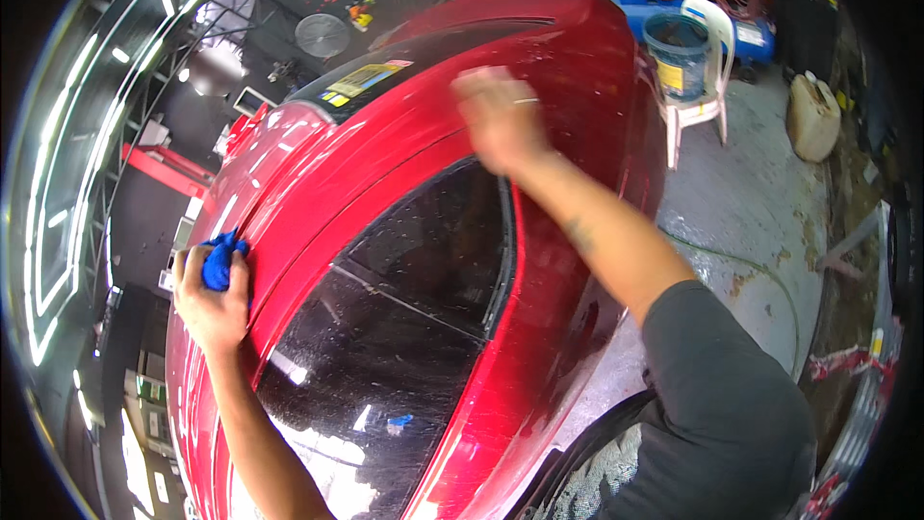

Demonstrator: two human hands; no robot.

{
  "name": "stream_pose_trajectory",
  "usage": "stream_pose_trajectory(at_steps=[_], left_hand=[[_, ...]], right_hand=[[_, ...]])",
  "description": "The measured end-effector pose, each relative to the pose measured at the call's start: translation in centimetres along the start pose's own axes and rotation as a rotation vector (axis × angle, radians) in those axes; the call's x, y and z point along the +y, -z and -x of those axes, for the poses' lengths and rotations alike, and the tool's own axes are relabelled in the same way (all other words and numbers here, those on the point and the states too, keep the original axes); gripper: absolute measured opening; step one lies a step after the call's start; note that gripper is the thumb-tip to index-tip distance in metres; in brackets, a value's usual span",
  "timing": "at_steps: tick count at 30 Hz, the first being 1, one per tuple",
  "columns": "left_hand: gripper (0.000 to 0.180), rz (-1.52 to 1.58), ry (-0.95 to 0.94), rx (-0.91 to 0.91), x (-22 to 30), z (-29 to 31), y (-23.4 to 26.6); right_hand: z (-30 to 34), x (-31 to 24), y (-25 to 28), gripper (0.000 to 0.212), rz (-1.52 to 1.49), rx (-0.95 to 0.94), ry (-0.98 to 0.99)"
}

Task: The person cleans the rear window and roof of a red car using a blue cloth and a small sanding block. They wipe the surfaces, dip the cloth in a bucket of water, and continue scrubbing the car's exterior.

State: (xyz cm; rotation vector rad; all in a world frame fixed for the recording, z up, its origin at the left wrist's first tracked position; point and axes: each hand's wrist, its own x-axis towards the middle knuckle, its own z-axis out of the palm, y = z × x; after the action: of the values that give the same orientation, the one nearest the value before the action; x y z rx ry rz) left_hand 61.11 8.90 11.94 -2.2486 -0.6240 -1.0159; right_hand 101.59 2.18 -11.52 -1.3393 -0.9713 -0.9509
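Note:
A glossy red car fills the middle of the view, with its dark side window below and a dark rear window bearing a yellow label farther off. My left hand is closed around a bunched blue cloth at the left edge of the roof. Farther out, my right hand is over the red body panel between the two windows, palm side down. Motion smears its fingers, and whatever may be under them is hidden.
Behind the car at the right, a dark bucket sits on a white plastic chair beside a blue tank. A yellowish jerrycan stands by the right wall. A hose trails across the grey floor.

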Motion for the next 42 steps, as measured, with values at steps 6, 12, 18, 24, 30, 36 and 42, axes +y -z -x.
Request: stream_pose_trajectory(at_steps=[6, 12, 18, 24, 30, 36, 42], left_hand=[[0.027, 0.014, 0.000, -0.012, 0.6, -0.1, -1.4], [0.025, -0.005, -0.014, -0.014, -0.3, -0.1, 0.2], [0.024, 0.081, -0.007, -0.009, 1.4, -1.3, -2.4], [0.022, 0.041, -0.013, -0.047, -0.7, 0.6, -0.2], [0.022, 0.074, -0.018, -0.017, 0.7, -0.4, -2.5], [0.020, 0.065, -0.046, -0.030, 0.7, -1.3, -1.2], [0.031, -0.006, 0.064, 0.000, 1.2, -0.6, 0.0]], right_hand=[[-0.8, -3.5, -1.6, 0.027, 0.098, -0.185, -0.200], [-1.7, -2.8, 0.4, 0.025, -0.116, -0.187, 0.008], [-1.9, 4.6, -1.3, 0.025, 0.191, -0.006, -0.022], [-1.9, -3.3, -0.1, 0.035, -0.288, -0.279, 0.055], [-1.9, 7.0, 0.0, 0.024, 0.042, 0.012, -0.193], [-1.7, -17.5, -2.5, 0.061, -0.334, -0.093, 0.194], [0.5, 4.0, 2.4, 0.024, 0.023, -0.002, -0.038]])
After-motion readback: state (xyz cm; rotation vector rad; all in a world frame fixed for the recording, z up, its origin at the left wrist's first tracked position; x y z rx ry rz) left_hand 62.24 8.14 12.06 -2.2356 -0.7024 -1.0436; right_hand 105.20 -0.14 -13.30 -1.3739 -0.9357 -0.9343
